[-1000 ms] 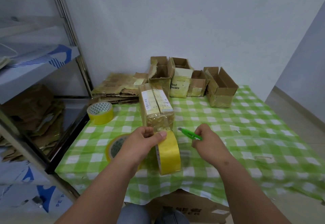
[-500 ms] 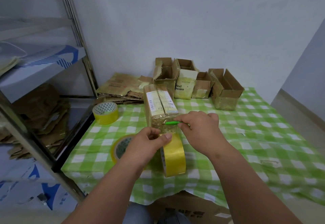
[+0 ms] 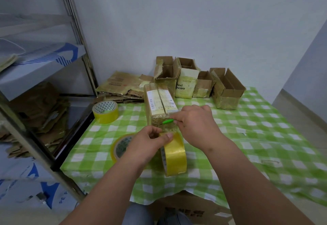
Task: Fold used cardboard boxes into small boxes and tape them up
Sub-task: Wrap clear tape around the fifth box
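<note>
My right hand [image 3: 194, 124] has come in from the side over the last second and now sits right at the near end of the tall brown cardboard box with white shipping labels [image 3: 160, 108], fingers curled round the small green-handled cutter [image 3: 168, 121] whose tip meets the stretch of tape there; my left hand [image 3: 150, 145] keeps pinching the upright roll of yellow packing tape [image 3: 175, 155] at its top edge, just in front of the box on the green-and-white checked tablecloth [image 3: 247, 136]. I judge this as the cut that frees the roll; the box looks nearly sealed.
</note>
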### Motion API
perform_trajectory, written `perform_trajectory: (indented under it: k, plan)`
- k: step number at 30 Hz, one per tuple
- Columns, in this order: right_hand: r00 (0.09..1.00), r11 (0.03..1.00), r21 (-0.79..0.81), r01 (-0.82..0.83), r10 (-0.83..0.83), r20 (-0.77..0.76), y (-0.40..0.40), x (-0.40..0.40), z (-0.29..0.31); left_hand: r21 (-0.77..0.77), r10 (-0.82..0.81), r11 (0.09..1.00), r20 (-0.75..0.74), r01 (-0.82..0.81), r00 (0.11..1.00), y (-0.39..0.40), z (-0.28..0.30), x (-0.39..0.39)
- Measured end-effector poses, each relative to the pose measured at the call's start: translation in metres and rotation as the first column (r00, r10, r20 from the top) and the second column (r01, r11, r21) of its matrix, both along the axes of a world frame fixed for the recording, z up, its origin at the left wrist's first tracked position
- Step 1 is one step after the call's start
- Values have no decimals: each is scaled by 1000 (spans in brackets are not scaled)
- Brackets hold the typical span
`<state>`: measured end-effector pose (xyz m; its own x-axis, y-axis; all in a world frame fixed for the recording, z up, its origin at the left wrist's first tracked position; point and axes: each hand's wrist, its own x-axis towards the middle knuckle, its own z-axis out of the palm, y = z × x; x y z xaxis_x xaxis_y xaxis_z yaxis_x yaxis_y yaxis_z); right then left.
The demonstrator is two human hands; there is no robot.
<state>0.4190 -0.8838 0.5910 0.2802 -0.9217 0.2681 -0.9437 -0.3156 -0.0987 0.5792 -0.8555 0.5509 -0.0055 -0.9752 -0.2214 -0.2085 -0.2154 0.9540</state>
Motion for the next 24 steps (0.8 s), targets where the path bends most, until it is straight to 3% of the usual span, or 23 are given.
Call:
perform_trajectory:
  k: [10, 24]
  plan:
    - [997, 994, 88, -68, 65, 40, -8, 7, -2, 15, -19, 1000, -34, 19, 999, 2, 2, -1]
    - [996, 995, 72, 69, -72, 48, -1, -36, -8, 44, -5, 999, -21, 6, 1000, 1, 5, 0]
